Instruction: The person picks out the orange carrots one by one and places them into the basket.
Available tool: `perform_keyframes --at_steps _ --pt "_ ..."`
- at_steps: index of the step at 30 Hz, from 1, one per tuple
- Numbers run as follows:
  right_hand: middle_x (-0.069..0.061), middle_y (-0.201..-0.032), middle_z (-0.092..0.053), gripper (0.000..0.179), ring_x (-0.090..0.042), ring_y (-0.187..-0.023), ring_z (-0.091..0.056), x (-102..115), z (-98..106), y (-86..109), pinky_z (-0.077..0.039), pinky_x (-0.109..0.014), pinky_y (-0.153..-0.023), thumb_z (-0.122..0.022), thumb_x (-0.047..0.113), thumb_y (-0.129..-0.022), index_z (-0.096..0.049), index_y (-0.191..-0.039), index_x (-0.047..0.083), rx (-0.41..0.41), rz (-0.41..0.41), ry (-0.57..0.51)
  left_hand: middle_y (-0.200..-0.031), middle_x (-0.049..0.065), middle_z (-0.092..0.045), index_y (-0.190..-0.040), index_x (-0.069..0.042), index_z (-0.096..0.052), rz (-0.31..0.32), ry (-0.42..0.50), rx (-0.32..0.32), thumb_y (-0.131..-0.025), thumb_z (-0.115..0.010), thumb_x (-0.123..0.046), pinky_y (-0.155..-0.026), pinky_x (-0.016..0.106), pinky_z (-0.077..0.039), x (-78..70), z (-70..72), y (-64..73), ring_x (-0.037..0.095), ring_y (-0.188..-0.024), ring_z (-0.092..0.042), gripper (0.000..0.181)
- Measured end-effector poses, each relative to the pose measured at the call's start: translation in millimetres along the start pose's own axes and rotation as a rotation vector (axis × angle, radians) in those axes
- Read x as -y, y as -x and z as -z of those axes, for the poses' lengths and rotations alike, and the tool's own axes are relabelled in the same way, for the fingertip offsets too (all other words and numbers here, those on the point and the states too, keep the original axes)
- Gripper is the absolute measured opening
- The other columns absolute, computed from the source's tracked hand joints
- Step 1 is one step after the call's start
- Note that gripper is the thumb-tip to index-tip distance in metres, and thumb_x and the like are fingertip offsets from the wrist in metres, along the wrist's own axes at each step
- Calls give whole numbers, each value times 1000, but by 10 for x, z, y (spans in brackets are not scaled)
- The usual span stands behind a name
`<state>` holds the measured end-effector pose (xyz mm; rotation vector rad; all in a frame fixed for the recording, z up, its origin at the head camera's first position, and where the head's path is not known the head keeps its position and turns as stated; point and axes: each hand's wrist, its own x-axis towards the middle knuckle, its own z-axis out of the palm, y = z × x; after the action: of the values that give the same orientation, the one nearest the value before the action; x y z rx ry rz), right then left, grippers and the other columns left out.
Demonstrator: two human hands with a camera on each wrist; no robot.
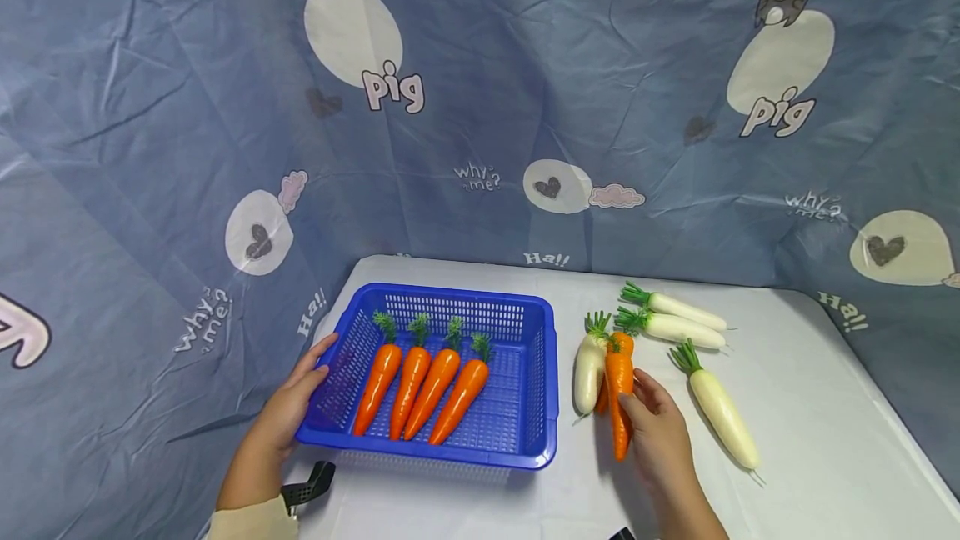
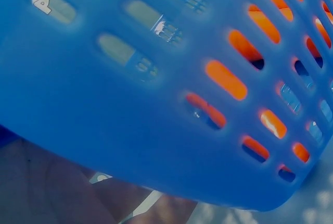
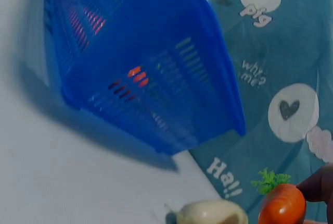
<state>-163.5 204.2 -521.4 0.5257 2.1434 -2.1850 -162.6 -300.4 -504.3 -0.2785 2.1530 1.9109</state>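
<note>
My left hand (image 1: 288, 402) holds the left rim of a blue plastic basket (image 1: 551, 373); the perforated basket wall (image 2: 104, 125) fills most of the left wrist view. Inside the basket several orange carrots (image 1: 414, 377) lie side by side, green tops toward the back. To the right of the basket, my right hand (image 1: 660, 423) pinches a carrot (image 1: 619, 390) between thumb and fingers. Behind that carrot, orange parts of another show, mostly hidden. A white radish (image 1: 590, 373) with a green top lies just left of the held carrot.
Two white radishes, a rear one (image 1: 686, 309) and a nearer one (image 1: 678, 329), lie behind my right hand. Another radish (image 1: 723, 417) lies to its right. A patterned blue-grey cloth (image 1: 480, 107) hangs around the back and sides of the white table (image 1: 825, 407).
</note>
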Motion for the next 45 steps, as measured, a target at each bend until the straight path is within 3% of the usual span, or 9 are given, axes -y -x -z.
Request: perform_keyframes --at_steps 5,13,23,39,45 --pt "-14 -158 -47 57 -21 -129 -54 67 -69 31 -55 -20 -89 -57 7 -105 -42 -160 12 16 25 -43 -176 14 2 -168 -40 -14 -3 -22 1 -114 -26 -28 -93 37 -44 -14 -2 -1 45 -147 -23 56" --pt "-16 -158 -46 57 -11 -118 -59 154 -158 72 -56 -24 -90 -56 4 -105 -41 -159 10 28 44 -95 -176 13 0 -168 -39 -16 -4 -31 -5 -114 -26 -26 -94 38 -43 -21 -8 -10 44 -147 -25 57" --pt "-15 -159 -44 56 -28 -136 -47 290 -260 111 -52 -16 -90 -57 3 -104 -42 -158 8 54 72 -95 -176 12 0 -168 -39 -15 0 -23 -6 -114 -26 -26 -94 38 -44 -13 -7 0 44 -147 -25 57" --pt "-12 -159 -46 55 -32 -136 -51 372 -475 148 -55 -22 -90 -59 8 -103 -48 -156 15 95 54 -92 -175 14 -2 -168 -38 -14 -14 -3 1 -114 -26 -27 -92 37 -46 26 6 -14 42 -142 -29 56" --pt "-16 -155 -49 54 -32 -132 -54 398 -545 157 -55 -22 -90 -59 6 -103 -48 -155 12 100 75 -102 -175 13 -2 -168 -39 -15 -12 -8 4 -114 -25 -27 -93 37 -45 3 9 -10 41 -142 -28 56"
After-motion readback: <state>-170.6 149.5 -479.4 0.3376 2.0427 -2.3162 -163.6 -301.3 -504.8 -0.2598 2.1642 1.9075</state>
